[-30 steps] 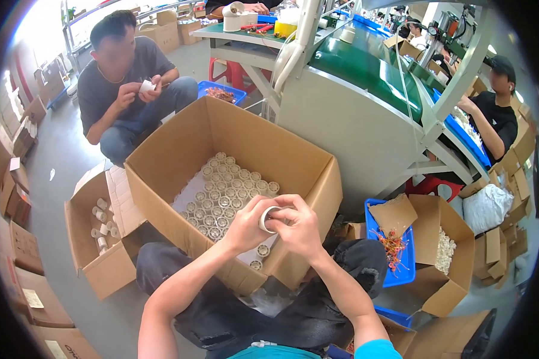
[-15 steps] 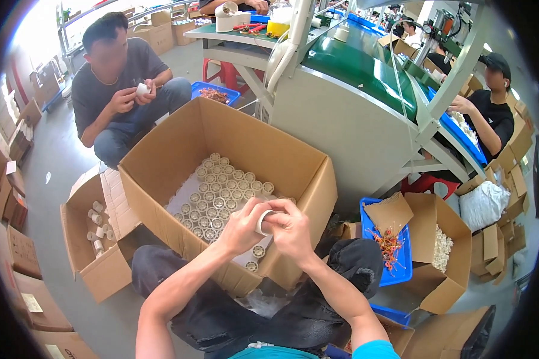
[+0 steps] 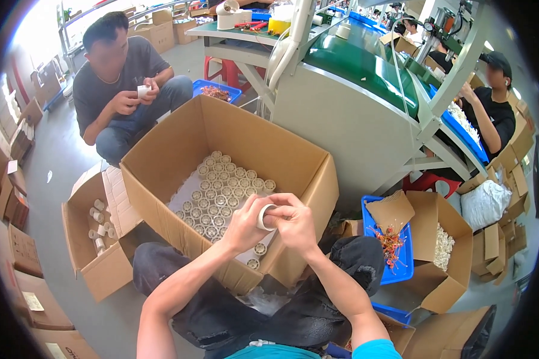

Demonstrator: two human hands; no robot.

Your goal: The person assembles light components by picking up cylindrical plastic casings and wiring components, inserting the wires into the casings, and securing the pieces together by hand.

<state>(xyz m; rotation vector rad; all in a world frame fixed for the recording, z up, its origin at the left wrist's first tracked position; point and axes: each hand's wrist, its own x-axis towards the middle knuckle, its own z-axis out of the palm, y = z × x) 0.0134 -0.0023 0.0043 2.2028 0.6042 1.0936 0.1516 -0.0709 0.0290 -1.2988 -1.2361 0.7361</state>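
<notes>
Our left hand [image 3: 244,227] holds the white cylinder [image 3: 261,218] and our right hand [image 3: 296,226] pinches its open end, over the near right of the big carton [image 3: 269,133]. We judge it light, stiff, smooth, best held around its outer wall.

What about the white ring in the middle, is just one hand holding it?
No, the left hand and right hand are both on the ring.

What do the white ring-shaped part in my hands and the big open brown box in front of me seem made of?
White ring-shaped part: probably plastic, smooth, going by its even colour and clean rim, though ceramic isn't ruled out. Big brown box: apparently matt cardboard, judging by its creased walls.
</notes>
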